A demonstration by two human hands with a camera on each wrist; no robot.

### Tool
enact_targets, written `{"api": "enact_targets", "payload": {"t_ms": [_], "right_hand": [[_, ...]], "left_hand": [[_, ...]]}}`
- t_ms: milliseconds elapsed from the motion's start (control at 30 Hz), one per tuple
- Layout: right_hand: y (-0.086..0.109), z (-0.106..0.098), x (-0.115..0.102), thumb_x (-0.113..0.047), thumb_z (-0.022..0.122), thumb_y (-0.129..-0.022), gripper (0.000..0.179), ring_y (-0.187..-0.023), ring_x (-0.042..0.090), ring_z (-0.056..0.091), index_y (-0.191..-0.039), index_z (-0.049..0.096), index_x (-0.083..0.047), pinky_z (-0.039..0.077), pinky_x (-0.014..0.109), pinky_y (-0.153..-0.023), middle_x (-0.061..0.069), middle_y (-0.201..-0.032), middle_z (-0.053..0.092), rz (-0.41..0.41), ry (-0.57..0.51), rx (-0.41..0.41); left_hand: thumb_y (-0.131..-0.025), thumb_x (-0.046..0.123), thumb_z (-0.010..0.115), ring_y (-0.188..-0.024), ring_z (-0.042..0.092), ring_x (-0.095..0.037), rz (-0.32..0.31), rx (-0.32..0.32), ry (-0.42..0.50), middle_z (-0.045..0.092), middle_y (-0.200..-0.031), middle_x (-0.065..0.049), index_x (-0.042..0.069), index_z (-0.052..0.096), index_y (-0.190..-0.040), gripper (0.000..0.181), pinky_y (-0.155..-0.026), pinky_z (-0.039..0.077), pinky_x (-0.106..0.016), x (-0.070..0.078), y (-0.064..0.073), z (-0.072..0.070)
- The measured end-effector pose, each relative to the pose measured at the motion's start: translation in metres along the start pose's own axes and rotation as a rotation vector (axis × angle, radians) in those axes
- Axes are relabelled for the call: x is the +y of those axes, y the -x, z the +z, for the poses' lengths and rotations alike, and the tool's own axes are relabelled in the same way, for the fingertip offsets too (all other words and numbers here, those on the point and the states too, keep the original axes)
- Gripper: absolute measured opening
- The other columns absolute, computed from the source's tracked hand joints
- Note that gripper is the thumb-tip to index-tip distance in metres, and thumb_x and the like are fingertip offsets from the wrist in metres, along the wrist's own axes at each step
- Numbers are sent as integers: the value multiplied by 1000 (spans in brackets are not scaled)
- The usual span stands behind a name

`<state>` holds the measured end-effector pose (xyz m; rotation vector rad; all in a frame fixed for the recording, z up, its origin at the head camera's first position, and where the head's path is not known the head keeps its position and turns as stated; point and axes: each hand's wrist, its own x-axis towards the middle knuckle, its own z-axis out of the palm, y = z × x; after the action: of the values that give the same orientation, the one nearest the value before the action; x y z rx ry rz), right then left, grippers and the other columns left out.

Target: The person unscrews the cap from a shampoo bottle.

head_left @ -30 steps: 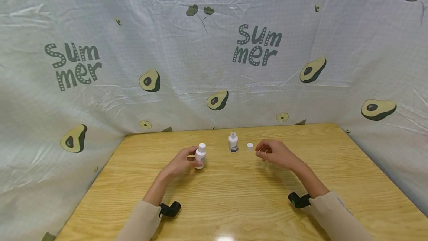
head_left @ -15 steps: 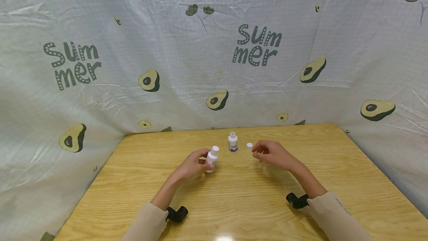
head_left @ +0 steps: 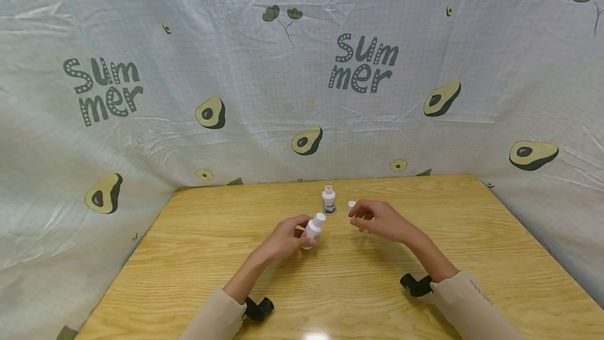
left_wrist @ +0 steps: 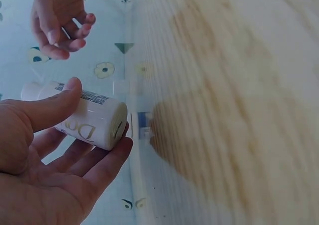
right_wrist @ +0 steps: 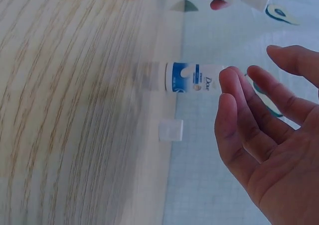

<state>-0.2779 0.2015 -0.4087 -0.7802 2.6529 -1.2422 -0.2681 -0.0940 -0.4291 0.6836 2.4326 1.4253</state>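
Note:
My left hand (head_left: 281, 239) grips a small white capped bottle (head_left: 313, 229) with thumb on one side and fingers on the other. The bottle leans to the right, held above the table, and its base and printed label show in the left wrist view (left_wrist: 93, 116). A second white bottle (head_left: 329, 202), blue on its lower label, stands upright without a cap farther back. Beside it on the table lies a loose white cap (right_wrist: 171, 130), partly covered by fingers in the head view. My right hand (head_left: 381, 220) hovers near this cap, fingers loosely bent and holding nothing.
Everything stands on a light wooden table (head_left: 212, 256). A pale cloth (head_left: 255, 156) printed with avocados and lettering hangs behind and along both sides. A black wrist camera (head_left: 259, 309) sits at the left cuff, another wrist camera (head_left: 416, 285) at the right.
My left hand has carried the capped bottle rightward and slightly nearer, tipping it more to the right. My right hand has drifted left, overlapping the loose cap. The uncapped bottle stays put.

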Motion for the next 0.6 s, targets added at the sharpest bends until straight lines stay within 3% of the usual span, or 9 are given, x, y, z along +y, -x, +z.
{"api": "enact_targets", "payload": {"t_ms": [267,600], "right_hand": [[-1,6,-6,-22,66,-102,30,-84,20,71,-120,66,2,58,30,-70,10,-102,71,-30,-43,-10],[-3,12,-12,-21,72,-98,30,-85,11,65,-119,67,0,55,26,-74,8,-102,71,-95,-51,25]], "left_hand": [[-94,6,74,-111,69,-32,35,13,-43,68,-124,-17,4,64,-130,37,-93,57,-47,1,-3,7],[-92,5,77,-110,70,-35,12,20,-54,68,-123,-18,5,66,-126,36,-93,58,-48,7,-3,12]]}}
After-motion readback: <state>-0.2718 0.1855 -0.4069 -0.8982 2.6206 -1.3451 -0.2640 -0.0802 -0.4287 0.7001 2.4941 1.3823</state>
